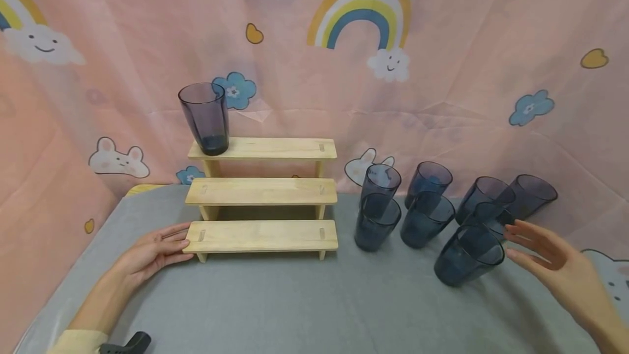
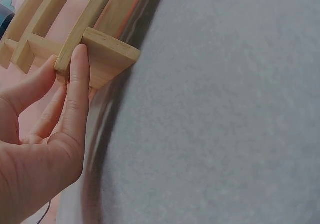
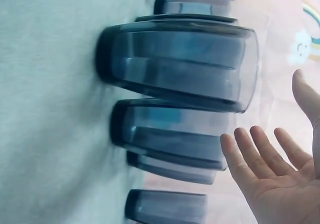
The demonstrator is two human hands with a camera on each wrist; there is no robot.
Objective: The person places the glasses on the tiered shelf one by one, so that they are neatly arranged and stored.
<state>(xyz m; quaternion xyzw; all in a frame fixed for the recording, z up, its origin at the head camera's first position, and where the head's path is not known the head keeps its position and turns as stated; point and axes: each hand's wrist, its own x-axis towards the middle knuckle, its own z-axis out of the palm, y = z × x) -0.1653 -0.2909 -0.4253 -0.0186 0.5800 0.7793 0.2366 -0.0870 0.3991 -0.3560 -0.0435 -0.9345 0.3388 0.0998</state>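
- We see one tinted glass (image 1: pixel 203 119) upright on the left end of the top shelf (image 1: pixel 280 148), left of centre in the head frame; its base looks darker than its walls.
- Eight more tinted glasses (image 1: pixel 427 220) stand in a cluster at centre right; through their clear walls we see neighbouring glasses and backdrop, and some overlap too much to separate cleanly.
- A grey cover spreads over the bench (image 1: pixel 295 305), and a pink backdrop (image 1: pixel 295 97) rises behind it, printed with a rainbow (image 1: pixel 361 10), clouds, flowers and hearts.
- The wooden stand (image 1: pixel 260 190) sits left of centre on the bench, its three steps running left to right across the head frame and descending towards the lower edge.
- We see the glasses' long axes roughly vertical in the head view, mouths up; in the right wrist view the mouths point towards the right edge.
- The left hand (image 1: pixel 149 253), lower left, has its grip pinching the left end of the stand's lowest step.
- The right hand (image 1: pixel 555 266), lower right, has its grip spread beside the nearest glass (image 1: pixel 467 261); we cannot tell whether any fingertip touches one.
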